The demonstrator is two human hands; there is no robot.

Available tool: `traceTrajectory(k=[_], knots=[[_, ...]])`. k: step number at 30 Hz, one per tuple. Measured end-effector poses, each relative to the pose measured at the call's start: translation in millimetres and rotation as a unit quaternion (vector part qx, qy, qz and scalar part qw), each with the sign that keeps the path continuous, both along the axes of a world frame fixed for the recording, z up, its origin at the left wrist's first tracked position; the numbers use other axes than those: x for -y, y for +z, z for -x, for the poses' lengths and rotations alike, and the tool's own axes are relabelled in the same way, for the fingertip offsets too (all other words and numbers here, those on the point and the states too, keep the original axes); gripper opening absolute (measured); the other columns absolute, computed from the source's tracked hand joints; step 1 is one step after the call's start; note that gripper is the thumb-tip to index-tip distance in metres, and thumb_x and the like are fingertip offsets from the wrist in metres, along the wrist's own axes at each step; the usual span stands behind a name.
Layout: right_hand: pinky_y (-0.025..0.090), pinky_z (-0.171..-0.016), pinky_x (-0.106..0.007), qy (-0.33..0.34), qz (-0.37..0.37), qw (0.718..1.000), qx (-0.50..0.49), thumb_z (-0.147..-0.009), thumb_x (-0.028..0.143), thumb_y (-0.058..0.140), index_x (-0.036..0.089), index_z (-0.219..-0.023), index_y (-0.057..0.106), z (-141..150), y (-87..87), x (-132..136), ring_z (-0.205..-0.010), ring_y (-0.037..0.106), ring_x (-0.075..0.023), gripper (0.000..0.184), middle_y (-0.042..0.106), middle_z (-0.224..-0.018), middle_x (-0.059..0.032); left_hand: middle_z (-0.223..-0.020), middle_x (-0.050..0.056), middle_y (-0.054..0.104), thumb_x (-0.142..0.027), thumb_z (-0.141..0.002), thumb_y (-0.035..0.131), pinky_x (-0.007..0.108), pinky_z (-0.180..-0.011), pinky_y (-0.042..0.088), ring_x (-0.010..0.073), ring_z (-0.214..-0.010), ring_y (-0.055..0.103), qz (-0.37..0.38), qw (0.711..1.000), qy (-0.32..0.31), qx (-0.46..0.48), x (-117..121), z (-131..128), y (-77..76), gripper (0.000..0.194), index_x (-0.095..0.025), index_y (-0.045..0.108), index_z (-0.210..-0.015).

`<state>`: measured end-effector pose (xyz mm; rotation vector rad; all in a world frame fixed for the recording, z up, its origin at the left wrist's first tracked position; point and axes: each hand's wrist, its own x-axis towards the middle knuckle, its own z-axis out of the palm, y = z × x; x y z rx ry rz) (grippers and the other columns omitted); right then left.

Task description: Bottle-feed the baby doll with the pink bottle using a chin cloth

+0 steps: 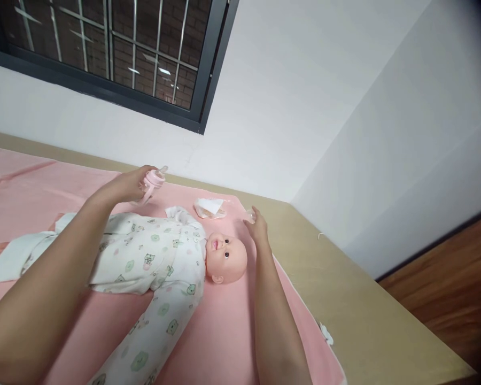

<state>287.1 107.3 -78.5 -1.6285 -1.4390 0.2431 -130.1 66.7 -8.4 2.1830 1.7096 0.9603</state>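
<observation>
My left hand [138, 183] is wrapped round a baby bottle [154, 181] with a pink collar and handle; its clear teat points up and right. Beyond the doll's head, my right hand [257, 224] pinches a small clear cap [250, 215], which looks like the bottle's cover. Below and between my arms a baby doll [228, 259] lies on its back, head to the right. It wears a white suit [148, 251] printed with green and pink animals. My left forearm hides part of its body and legs.
A clear plastic packet with white contents [209, 207] lies past the doll's shoulder. The pink cloth [220, 326] covers much of the wooden table [328, 278]. White walls meet at the far corner, with a barred window [104, 48] above. A small white item [326, 335] sits at the cloth's right edge.
</observation>
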Motion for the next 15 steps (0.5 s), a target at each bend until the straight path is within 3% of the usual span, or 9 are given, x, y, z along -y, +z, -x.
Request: traceTrajectory(k=[6,11,15], knots=[[0.044,-0.104,-0.046,-0.017,0.078,0.997,0.018,-0.071,0.017,0.059,0.016,-0.139,0.051,-8,-49.1,-7,-0.114,0.060,-0.0300,0.068,0.062,-0.123,-0.0149,-0.109,0.006,0.060,-0.023,-0.079,0.052,0.028,-0.073,0.044,0.0226,-0.091,0.057,0.020,0.998,0.053,0.002,-9,19,-7.6,0.060,-0.015,0.033,-0.136],[0.038,-0.110,-0.046,-0.027,0.061,0.997,-0.028,-0.074,0.034,0.063,0.013,-0.151,0.031,-13,-60.6,-12,-0.131,0.048,-0.0323,0.086,0.049,-0.142,-0.0190,-0.111,0.006,0.060,-0.023,-0.075,0.057,0.028,-0.075,0.048,0.0231,-0.093,0.058,0.085,0.995,0.052,0.006,-20,21,-20.6,0.072,-0.014,0.027,-0.139],[0.032,-0.115,-0.045,-0.036,0.064,0.995,-0.063,-0.083,0.047,0.050,0.002,-0.154,0.016,-15,-62.7,-13,-0.140,0.038,-0.0339,0.091,0.036,-0.150,-0.0260,-0.114,0.005,0.062,-0.015,-0.066,0.061,0.024,-0.075,0.047,0.0216,-0.098,0.060,0.124,0.991,0.054,-0.022,-21,19,-25.2,0.071,-0.015,0.039,-0.133]])
